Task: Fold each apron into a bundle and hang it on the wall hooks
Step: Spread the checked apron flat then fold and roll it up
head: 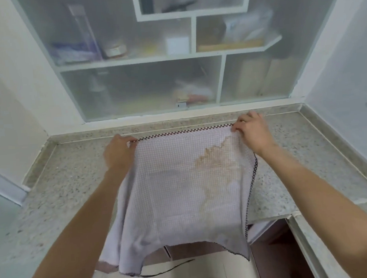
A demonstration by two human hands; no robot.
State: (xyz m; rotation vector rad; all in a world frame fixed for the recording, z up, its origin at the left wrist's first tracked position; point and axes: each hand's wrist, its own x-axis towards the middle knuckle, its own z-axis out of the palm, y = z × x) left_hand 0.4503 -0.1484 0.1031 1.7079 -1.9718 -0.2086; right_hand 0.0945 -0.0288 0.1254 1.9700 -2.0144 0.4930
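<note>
A pale checked apron (182,189) with dark zigzag trim and a brownish print lies spread over the speckled stone counter (72,182). Its near part hangs over the counter's front edge, with a thin dark strap (166,269) dangling below. My left hand (118,151) pinches the apron's far left corner. My right hand (253,133) pinches the far right corner. The trimmed far edge is stretched straight between both hands, close to the counter's back ledge. No wall hooks are in view.
A frosted-glass cabinet (151,75) with white shelves rises behind the counter, blurred items inside. White walls close in on both sides. The counter turns toward me at the right (339,236). A tiled floor (189,276) shows below the front edge.
</note>
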